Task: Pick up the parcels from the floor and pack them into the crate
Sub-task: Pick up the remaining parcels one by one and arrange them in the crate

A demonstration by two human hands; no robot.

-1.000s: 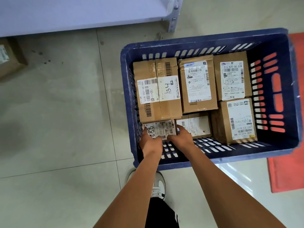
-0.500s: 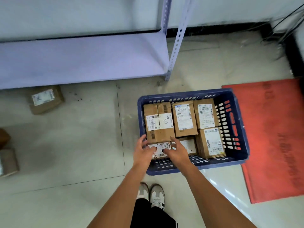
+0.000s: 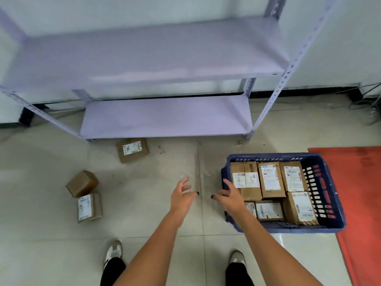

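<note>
I count three parcels on the floor (image 3: 144, 203): one (image 3: 132, 150), another (image 3: 82, 183), a third (image 3: 89, 207). Six parcels fill one crate (image 3: 334, 203). Two hands, two shoes, one red mat (image 3: 360, 193), one shelving unit (image 3: 165, 116).

Little can be read here: the white labels on the parcels in the blue crate (image 3: 334, 221) carry barcodes and fine print too small and blurred to make out. On the far-left parcel in the crate (image 3: 245, 179) a white label bears a handwritten black mark, perhaps two digits, which cannot be told for sure. The labels on the parcel near the shelf (image 3: 132, 150) and on the lower of the two parcels at the left (image 3: 87, 207) show only blurred print and barcode stripes, and the brown box above it (image 3: 82, 183) shows no label
</note>
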